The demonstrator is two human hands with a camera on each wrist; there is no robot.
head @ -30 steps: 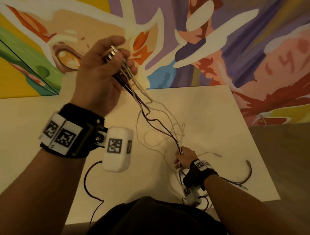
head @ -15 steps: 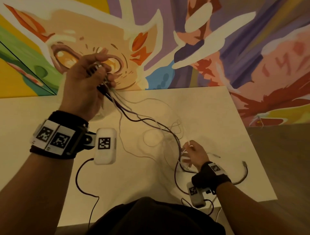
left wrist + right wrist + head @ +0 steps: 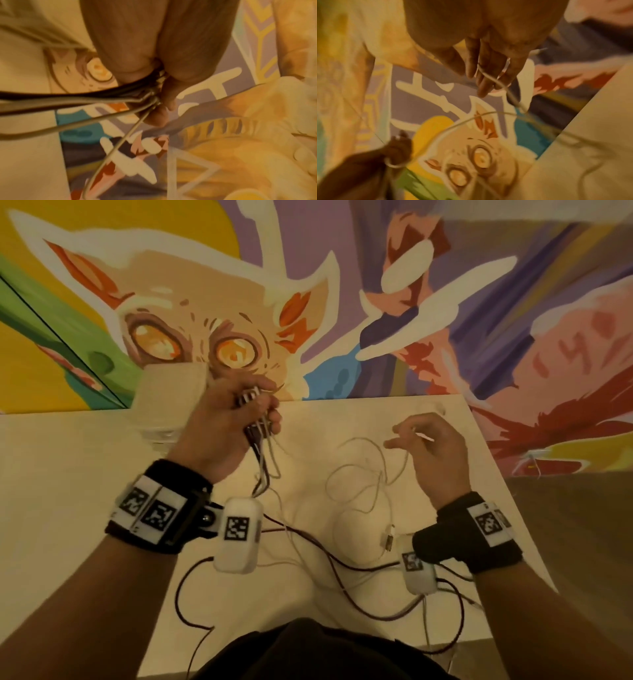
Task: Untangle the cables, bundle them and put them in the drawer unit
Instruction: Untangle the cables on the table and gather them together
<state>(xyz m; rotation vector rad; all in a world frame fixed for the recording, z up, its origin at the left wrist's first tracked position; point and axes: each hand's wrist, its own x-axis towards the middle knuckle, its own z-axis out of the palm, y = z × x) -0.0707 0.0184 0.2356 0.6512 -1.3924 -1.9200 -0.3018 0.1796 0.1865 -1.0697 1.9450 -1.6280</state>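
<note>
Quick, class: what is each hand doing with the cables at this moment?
Left hand: closed, gripping a bunch of cable ends, dark and pale.
Right hand: fingers loosely curled, a thin white cable caught among them.

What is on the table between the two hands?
In the head view, loose loops of white cable lie on the table between the left hand and right hand.

Two hands point(image 3: 226, 426) point(image 3: 435, 453), one table point(image 3: 68, 474), several tangled cables point(image 3: 359, 484)
</note>
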